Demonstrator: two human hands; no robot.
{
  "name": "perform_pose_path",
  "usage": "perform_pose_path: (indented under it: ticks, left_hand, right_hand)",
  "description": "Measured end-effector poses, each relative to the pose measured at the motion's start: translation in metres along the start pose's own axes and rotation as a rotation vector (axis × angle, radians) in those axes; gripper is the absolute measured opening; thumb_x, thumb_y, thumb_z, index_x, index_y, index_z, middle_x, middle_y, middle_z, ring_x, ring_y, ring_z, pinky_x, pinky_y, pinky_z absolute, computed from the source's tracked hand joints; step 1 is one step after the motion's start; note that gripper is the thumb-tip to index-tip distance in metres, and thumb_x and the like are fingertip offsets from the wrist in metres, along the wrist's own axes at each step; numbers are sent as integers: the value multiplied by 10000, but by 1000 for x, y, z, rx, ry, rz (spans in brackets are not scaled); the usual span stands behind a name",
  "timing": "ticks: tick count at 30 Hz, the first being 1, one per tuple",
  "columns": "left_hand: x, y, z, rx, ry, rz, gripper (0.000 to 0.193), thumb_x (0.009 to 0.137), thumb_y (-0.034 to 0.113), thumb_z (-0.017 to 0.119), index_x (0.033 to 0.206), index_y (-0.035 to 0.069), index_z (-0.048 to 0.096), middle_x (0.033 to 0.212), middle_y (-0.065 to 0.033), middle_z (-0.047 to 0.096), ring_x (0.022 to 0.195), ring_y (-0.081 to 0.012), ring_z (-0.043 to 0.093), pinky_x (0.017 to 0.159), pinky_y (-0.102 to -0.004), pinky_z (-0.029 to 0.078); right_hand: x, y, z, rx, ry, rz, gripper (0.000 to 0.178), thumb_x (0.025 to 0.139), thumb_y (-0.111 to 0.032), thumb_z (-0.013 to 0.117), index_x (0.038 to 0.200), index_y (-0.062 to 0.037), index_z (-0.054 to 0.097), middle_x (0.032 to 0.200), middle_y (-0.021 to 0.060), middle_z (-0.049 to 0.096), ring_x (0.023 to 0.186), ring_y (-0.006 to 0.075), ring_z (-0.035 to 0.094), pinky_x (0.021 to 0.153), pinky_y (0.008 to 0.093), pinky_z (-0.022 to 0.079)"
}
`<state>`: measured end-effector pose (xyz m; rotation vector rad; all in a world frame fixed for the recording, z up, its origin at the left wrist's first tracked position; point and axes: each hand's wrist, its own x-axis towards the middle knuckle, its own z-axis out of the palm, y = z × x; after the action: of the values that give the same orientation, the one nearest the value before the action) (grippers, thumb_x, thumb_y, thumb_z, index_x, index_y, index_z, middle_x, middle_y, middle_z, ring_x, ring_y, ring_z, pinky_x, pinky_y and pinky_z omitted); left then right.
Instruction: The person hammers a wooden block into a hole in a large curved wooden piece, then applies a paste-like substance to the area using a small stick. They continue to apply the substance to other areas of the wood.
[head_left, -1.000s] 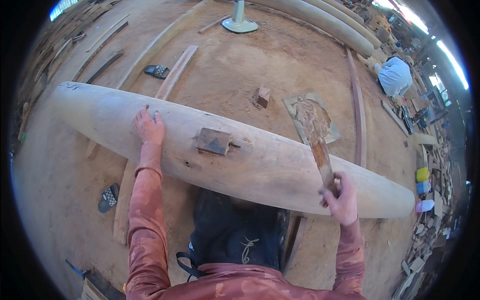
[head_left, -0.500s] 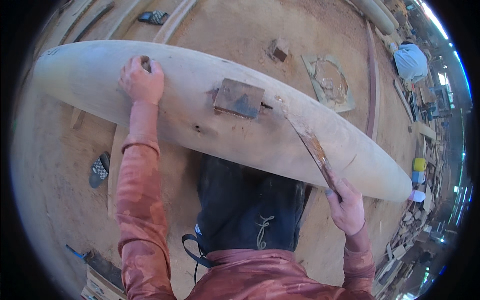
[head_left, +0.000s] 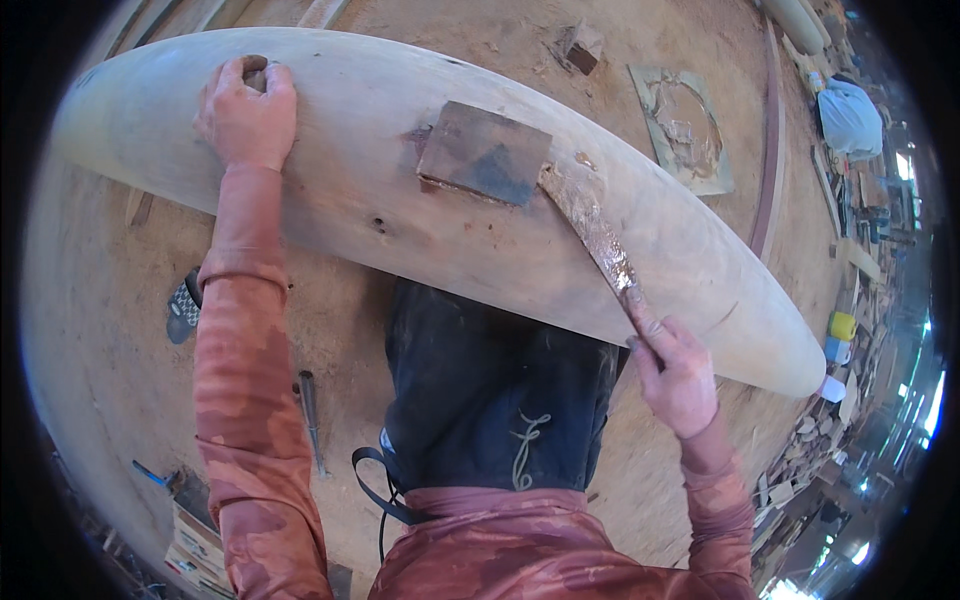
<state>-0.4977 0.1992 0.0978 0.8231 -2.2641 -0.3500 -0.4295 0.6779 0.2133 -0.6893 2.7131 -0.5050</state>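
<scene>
A long, pale, tapered hull-like form lies across in front of me. My left hand rests on its left part, fingers curled round a small brown lump whose kind I cannot make out. In my right hand is the handle end of a long, narrow spatula, its blade smeared with glossy brown paste. The blade lies slanted over the surface, its tip at the right edge of a flat, dark wooden block. That block sits on the form; a small hole shows to its lower left.
Beyond the form, a square board with a patch of brown paste and a small block lie on the dusty floor. A checkered shoe and a metal rod are at the left. Someone in light blue is at the far right.
The spatula's tip has moved up against the block, covering the dark slot beside it, and brown paste now shows there. My left hand stays on the form. The whole view has shifted slightly.
</scene>
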Motion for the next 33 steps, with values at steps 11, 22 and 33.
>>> perform_pose_path:
  ticks: [11, 22, 33]
  left_hand:
    - [2, 3, -2, 46, 0, -19, 269, 871, 319, 656, 1030, 131, 764, 1175, -61, 721, 1192, -294, 611, 1072, -449, 403]
    - [2, 4, -5, -14, -51, -17, 282, 878, 317, 649, 1051, 122, 757, 1194, -53, 714, 1243, -280, 584, 1090, -449, 381]
    - [2, 7, -8, 22, -62, -6, 280, 877, 320, 648, 1056, 135, 758, 1221, -50, 706, 1260, -296, 569, 1100, -465, 374]
  right_hand:
    - [-15, -17, -70, 114, -184, 75, 536, 907, 43, 604, 1442, 16, 570, 1061, 210, 707, 848, 299, 660, 843, 325, 530]
    - [-27, -96, -3, 433, -18, 441, 525, 973, 31, 538, 1495, 59, 484, 1305, 187, 695, 949, 130, 629, 891, 257, 496]
    - [-18, -120, 20, 145, -20, 258, 663, 920, -27, 642, 1552, -60, 448, 811, 191, 596, 693, 404, 618, 669, 436, 530]
